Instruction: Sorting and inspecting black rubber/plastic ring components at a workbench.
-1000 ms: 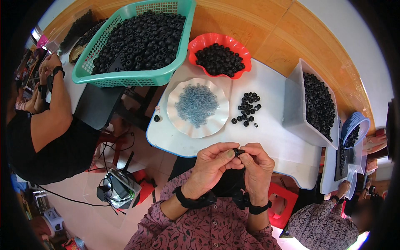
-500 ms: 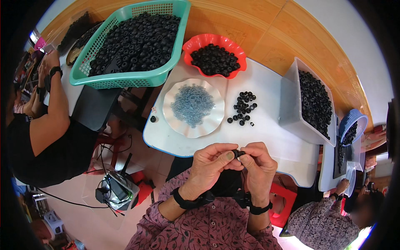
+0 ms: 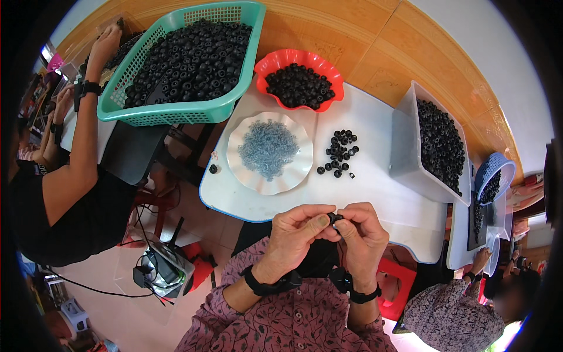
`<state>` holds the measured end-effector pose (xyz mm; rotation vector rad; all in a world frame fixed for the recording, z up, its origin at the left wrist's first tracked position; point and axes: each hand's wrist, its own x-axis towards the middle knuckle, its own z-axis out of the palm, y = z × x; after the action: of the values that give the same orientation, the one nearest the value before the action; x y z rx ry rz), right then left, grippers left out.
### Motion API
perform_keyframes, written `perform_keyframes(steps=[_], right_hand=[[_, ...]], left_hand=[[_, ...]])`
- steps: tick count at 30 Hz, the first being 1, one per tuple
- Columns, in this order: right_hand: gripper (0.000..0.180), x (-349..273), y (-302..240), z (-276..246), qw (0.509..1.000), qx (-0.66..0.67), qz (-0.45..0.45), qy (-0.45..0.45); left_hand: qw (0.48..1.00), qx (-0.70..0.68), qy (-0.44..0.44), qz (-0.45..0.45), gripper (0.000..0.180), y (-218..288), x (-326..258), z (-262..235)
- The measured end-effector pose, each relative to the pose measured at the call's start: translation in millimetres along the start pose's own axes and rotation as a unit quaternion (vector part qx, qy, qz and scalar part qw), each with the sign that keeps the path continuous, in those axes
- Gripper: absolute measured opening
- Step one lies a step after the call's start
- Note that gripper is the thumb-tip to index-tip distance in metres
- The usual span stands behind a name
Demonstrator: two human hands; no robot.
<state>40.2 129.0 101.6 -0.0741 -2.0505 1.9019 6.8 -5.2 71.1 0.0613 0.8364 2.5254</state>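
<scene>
Black ring (image 3: 334,218) pinched between left hand (image 3: 299,232) and right hand (image 3: 360,234), fitting unfinished, loose pile (image 3: 340,154) on white worktop (image 3: 375,193) untouched.

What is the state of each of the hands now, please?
Left hand: closed, fingertips pinching the small black ring.
Right hand: closed, fingertips on the same ring.

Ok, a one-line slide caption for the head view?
Both hands, left hand and right hand, pinch a small black ring above the white table.
</scene>
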Motion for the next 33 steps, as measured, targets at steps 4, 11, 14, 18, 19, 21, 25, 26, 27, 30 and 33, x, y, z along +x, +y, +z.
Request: perform_keyframes(steps=[4, 11, 14, 18, 19, 21, 25, 26, 27, 30, 33], right_hand=[[0.016, -0.4, -1.6, 2.5, 0.999, -0.044, -0.023, 0.000], [0.019, -3.6, -1.5, 2.7, 0.992, -0.109, -0.058, -0.007], [0.020, -5.3, 1.3, 2.2, 0.996, -0.080, -0.038, -0.015], [0.020, -6.6, 6.2, -1.5, 0.999, -0.031, -0.004, -0.024], [0.020, -7.1, 6.6, -1.9, 0.999, -0.031, -0.005, -0.024], [0.019, -7.6, 7.1, -3.4, 1.000, -0.012, 0.010, -0.027], [0.018, -8.8, 9.8, -4.2, 1.000, 0.003, 0.004, -0.031], [0.018, -8.9, 9.7, -4.3, 0.999, -0.007, -0.004, -0.032], [0.018, -9.0, 9.4, -4.3, 0.999, -0.017, -0.013, -0.034], [0.017, -9.8, 6.6, -3.5, 0.999, -0.039, -0.020, -0.033], [0.017, -12.6, 8.7, -2.4, 1.000, -0.018, -0.018, -0.019]], left_hand=[[0.999, 0.026, 0.018, 0.005, 0.022, 0.7, -0.3, -0.9], [1.000, 0.011, 0.004, 0.013, 0.021, -0.4, -0.2, -3.4], [1.000, 0.024, 0.002, 0.013, 0.020, -2.3, 0.6, -10.0], [1.000, 0.024, 0.006, 0.002, 0.020, -5.6, -0.7, -10.3], [1.000, 0.023, 0.007, -0.001, 0.019, -5.9, -1.6, -10.5], [1.000, 0.023, 0.005, -0.004, 0.019, -6.7, -2.0, -9.9], [0.999, 0.040, -0.006, 0.011, 0.019, -7.7, -3.9, -10.3], [0.999, 0.047, -0.006, 0.013, 0.019, -8.4, -4.4, -10.8], [0.999, 0.047, -0.007, 0.014, 0.019, -9.4, -4.6, -11.8], [0.997, 0.063, -0.014, 0.029, 0.020, -10.4, -5.7, -12.0], [0.997, 0.074, 0.009, 0.022, 0.022, -6.2, -8.9, -6.7]])
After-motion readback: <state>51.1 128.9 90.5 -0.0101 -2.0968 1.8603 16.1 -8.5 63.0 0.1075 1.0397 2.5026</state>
